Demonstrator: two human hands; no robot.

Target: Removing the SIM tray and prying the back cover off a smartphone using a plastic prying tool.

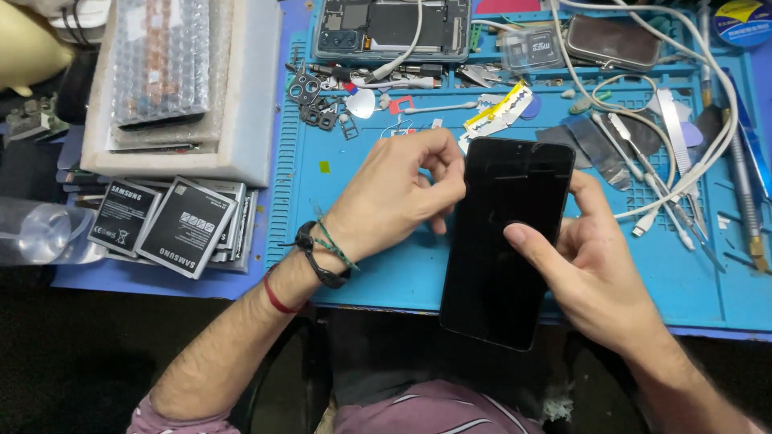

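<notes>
The person holds a black smartphone (505, 241) screen-up over the near edge of the blue work mat (386, 273), its lower end hanging past the mat toward their lap. The right hand (599, 277) cradles it from the right side, fingers curled behind and the thumb pressed flat on the dark glass. The left hand (398, 193) is bent at the phone's upper left corner, fingertips pinched close against the edge; whether they grip a small tool or the frame itself, I cannot tell. The screen looks intact, seated and unlit, so I judge the phone is still closed up and any opening work only starting. Toward the mat's far edge lies an opened phone chassis (392, 28) with white cables (643, 104), and a stack of batteries (173, 225) sits off its left edge.
</notes>
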